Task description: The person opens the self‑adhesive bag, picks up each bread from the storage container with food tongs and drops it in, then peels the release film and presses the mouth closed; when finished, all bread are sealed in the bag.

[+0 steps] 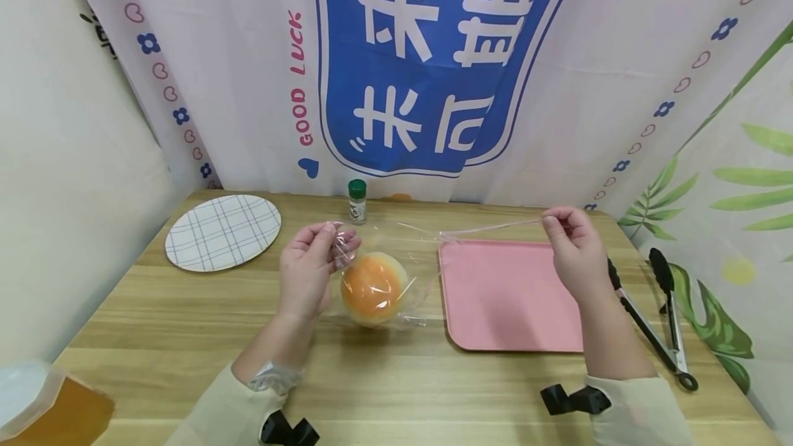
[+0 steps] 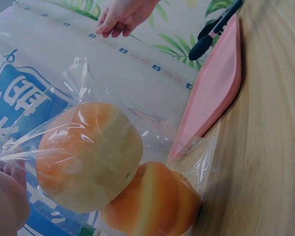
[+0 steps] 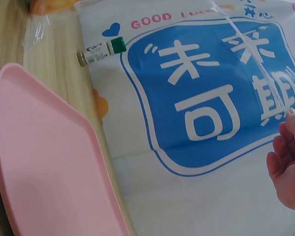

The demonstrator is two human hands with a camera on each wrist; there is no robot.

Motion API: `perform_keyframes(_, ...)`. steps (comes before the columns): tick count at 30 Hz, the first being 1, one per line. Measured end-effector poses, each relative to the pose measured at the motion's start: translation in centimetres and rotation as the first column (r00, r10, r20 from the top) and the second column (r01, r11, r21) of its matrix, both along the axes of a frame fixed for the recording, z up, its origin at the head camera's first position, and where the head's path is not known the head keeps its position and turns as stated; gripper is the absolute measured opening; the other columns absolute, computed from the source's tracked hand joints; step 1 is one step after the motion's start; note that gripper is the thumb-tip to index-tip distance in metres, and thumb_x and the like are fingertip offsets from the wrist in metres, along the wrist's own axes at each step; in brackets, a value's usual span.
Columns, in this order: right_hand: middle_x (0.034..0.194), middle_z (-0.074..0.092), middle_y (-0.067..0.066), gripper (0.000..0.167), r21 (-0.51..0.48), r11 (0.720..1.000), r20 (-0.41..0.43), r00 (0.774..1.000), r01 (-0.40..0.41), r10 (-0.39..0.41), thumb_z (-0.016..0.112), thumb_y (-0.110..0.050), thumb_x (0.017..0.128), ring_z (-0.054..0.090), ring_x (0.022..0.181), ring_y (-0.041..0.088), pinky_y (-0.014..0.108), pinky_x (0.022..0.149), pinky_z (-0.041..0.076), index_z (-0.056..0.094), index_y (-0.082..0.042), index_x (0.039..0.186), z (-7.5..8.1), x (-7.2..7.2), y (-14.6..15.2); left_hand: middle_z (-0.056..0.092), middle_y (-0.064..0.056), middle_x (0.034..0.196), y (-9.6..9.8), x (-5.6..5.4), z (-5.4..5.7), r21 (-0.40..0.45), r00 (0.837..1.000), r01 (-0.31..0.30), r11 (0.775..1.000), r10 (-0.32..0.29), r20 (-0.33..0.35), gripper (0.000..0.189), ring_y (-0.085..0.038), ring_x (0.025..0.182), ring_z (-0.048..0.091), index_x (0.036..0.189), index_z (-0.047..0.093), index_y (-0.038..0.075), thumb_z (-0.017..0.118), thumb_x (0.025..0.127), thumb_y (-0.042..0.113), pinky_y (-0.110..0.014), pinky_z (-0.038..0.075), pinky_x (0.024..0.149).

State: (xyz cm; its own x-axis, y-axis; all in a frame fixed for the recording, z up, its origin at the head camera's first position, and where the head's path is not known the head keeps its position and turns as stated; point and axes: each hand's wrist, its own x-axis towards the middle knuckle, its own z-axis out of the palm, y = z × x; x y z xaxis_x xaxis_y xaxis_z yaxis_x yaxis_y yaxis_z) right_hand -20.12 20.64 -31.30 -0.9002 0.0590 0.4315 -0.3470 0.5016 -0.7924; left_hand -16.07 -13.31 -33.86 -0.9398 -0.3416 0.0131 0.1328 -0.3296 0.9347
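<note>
My left hand point(image 1: 305, 270) pinches the gathered edge of a clear plastic bag point(image 1: 427, 288) and holds it up over the table. Inside is a round golden bun point(image 1: 372, 289); the left wrist view shows a second bun point(image 2: 150, 199) lower in the bag, with a pale stripe. My right hand point(image 1: 575, 253), raised above the pink tray, pinches the end of a thin clear strand point(image 1: 495, 227) stretched taut from the bag. In the right wrist view this strand point(image 3: 255, 54) runs straight up from the thumb and fingertips.
Under my right arm lies a pink tray point(image 1: 508, 294), with black-tipped tongs point(image 1: 675, 336) to its right. A checked oval plate point(image 1: 223, 232) is at the back left, a green-capped shaker point(image 1: 356, 202) at the back. An amber-filled container point(image 1: 68, 411) stands front left. Cloth hangs behind the table.
</note>
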Motion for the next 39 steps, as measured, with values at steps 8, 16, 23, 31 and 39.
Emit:
perform_keyframes(8, 0.085, 0.051, -0.020, 0.011, -0.154, 0.985, -0.009, 0.996, 0.083, -0.085, 0.051, -0.010, 0.101, 0.046, 0.080, 0.003, 0.010, 0.067, 0.040, 0.058, -0.016, 0.095, -0.6, -0.1, 2.4, 0.074, 0.008, 0.079, 0.0, 0.0, 0.0, 0.027, 1.000, -0.011, 1.000, 0.011, -0.006, 0.017, -0.010, 0.077, 0.075, 0.106, 0.059, 0.001, 0.052, 0.102, 0.015, -0.026, 0.063, 0.071)
perform_keyframes(16, 0.083, 0.053, -0.023, 0.011, -0.125, 0.962, 0.097, 0.968, 0.241, -0.230, 0.053, -0.021, 0.101, 0.046, 0.078, 0.000, 0.007, 0.064, 0.040, 0.060, -0.013, 0.098, -0.2, 0.7, 4.6, 0.075, 0.007, 0.079, -0.1, -0.1, -0.1, 0.048, 1.000, -0.011, 0.999, 0.011, -0.004, 0.013, -0.010, 0.077, 0.075, 0.102, 0.061, 0.004, 0.052, 0.102, 0.014, -0.027, 0.063, 0.072)
perform_keyframes(23, 0.081, 0.057, -0.025, 0.014, 0.000, 0.995, 0.056, 0.993, 0.102, -0.102, 0.054, -0.017, 0.101, 0.050, 0.073, -0.003, 0.007, 0.062, 0.043, 0.060, -0.027, 0.094, -0.1, 2.6, 6.0, 0.075, 0.008, 0.081, -0.3, -0.1, 0.0, 0.044, 1.000, -0.006, 0.999, 0.005, 0.016, 0.015, -0.011, 0.080, 0.075, 0.106, 0.060, 0.004, 0.053, 0.102, 0.017, -0.027, 0.062, 0.075)
perform_keyframes(31, 0.092, 0.059, -0.015, 0.029, 0.007, 0.962, -0.041, 0.961, -0.272, 0.272, 0.047, 0.008, 0.098, 0.054, 0.084, -0.001, 0.007, 0.074, 0.048, 0.062, -0.017, 0.098, -1.7, 5.8, 5.4, 0.075, 0.006, 0.082, -0.2, -0.1, -0.1, 0.049, 1.000, -0.008, 0.999, 0.008, 0.005, 0.014, -0.012, 0.081, 0.075, 0.102, 0.061, 0.006, 0.054, 0.101, 0.018, -0.027, 0.062, 0.075)
perform_keyframes(39, 0.088, 0.056, -0.015, 0.011, 0.052, 0.981, 0.144, 0.973, -0.189, 0.180, 0.052, 0.002, 0.098, 0.049, 0.076, 0.002, 0.018, 0.062, 0.045, 0.062, -0.003, 0.099, -7.1, 8.4, 6.0, 0.076, 0.003, 0.084, -0.3, -0.2, -0.2, 0.061, 1.000, -0.016, 0.998, 0.015, 0.005, 0.013, -0.016, 0.084, 0.075, 0.101, 0.062, 0.007, 0.055, 0.101, 0.018, -0.027, 0.062, 0.075)
